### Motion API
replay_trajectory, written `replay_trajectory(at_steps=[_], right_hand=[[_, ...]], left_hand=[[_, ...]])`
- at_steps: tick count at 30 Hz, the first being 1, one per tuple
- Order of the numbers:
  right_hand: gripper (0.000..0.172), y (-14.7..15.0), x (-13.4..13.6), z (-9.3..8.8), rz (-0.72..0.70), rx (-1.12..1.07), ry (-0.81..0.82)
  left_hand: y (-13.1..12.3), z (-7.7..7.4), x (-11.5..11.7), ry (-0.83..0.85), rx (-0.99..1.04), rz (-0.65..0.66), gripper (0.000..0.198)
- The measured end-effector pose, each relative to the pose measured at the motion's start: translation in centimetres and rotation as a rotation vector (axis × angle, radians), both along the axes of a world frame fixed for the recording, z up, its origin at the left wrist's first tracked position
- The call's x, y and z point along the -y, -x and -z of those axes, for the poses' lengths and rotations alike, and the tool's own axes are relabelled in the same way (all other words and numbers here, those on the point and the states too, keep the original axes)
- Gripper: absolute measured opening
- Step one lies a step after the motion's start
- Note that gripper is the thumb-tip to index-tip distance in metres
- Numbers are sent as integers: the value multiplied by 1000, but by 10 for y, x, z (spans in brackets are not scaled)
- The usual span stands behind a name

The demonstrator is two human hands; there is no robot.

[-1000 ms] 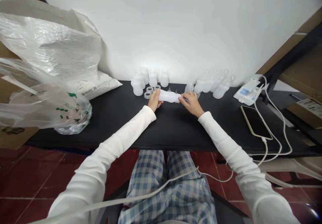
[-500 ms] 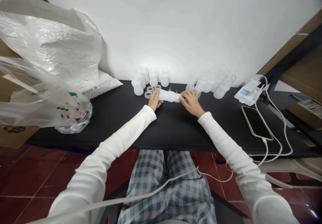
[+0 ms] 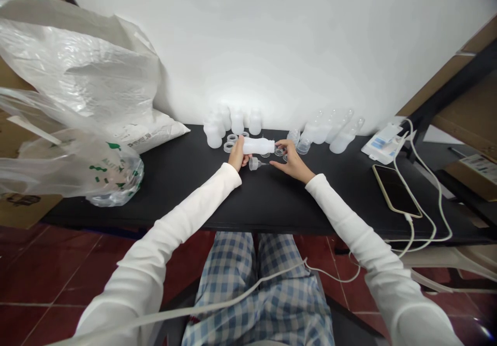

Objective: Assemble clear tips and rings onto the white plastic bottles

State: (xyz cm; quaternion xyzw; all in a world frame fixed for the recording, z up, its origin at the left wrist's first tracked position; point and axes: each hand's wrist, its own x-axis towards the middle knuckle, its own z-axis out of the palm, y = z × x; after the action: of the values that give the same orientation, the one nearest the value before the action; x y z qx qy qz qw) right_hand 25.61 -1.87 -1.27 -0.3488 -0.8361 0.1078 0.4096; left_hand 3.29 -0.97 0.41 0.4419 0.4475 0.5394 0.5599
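Head view:
1. One bottle [image 3: 259,145] is held sideways above the middle of the tabletop [image 3: 267,203], its mouth toward the right end.
2. The left hand [image 3: 236,155] has its fingers wrapped around that bottle's base.
3. The right hand [image 3: 293,160] has thumb and fingers parted wide; its upper fingertips are at the bottle's mouth, but contact is impossible to tell.
4. One nozzle [image 3: 253,163] sits just front-edge side of the bottle, tip pointing at the right thumb; whether it rests on the tabletop, I cannot tell.
5. Three rings [image 3: 229,147] lie just beyond the left hand.
6. At least four bare bottles [image 3: 213,134] stand near the back edge; overlap hides the exact count.
7. Right of them along that edge: two domes [image 3: 303,146] and four capped bottles [image 3: 341,141].
8. One phone [image 3: 396,190] lies near the front right corner.
9. Two bags [image 3: 89,71] crowd the left end.
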Motion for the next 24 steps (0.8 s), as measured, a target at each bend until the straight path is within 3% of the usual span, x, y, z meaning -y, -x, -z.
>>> replay_trajectory(at_steps=[7,12,15,19,24], right_hand=[[46,20,13,3,73,48,38],[47,34,30,-9,-168,233,81],[41,39,37,-13,-243,294,81],[34,42,38,-11,-276,293,120],[34,39,34,-6,-282,258,165]], left_hand=[[0,2,-3,46,185,0,56],[-1,7,-4,28,244,69,41],[-1,12,-7,-20,257,27,36],[3,13,-13,-173,203,-11,53],[5,3,-32,-360,-35,-30,57]])
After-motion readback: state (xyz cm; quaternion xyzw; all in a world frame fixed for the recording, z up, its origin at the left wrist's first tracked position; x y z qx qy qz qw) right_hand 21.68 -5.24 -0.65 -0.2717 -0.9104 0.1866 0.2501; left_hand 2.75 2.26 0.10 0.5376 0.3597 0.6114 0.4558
